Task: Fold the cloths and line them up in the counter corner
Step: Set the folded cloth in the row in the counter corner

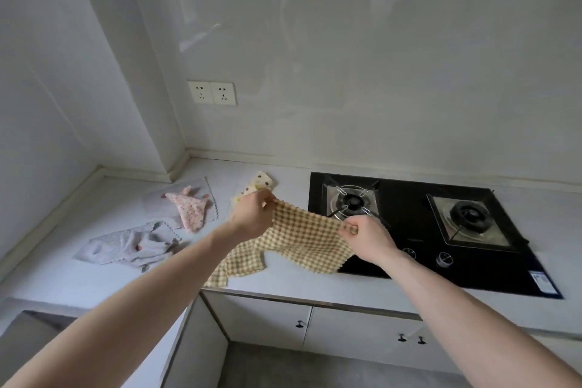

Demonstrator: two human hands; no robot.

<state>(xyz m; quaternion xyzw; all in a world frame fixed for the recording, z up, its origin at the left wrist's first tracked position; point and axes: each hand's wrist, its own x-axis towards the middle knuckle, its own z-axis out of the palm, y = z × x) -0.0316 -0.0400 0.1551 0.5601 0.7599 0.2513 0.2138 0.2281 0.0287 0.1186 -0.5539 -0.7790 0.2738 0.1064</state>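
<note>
A yellow checked cloth (302, 239) hangs stretched above the counter between both hands. My left hand (252, 214) pinches its far left corner and my right hand (365, 238) pinches its right corner. The cloth's lower part drapes onto the counter and over the stove's edge. Behind my left hand lies a cream cloth with dark dots (256, 184). A pink patterned cloth (190, 209) sits crumpled on a pale grey cloth (178, 195) toward the corner. Another grey cloth (132, 246) lies rumpled at the left.
A black two-burner gas stove (419, 230) fills the counter's right side. The grey counter (283, 280) wraps round a wall corner, with twin sockets (211, 93) above. Cabinet doors with small knobs (299, 323) are below the front edge.
</note>
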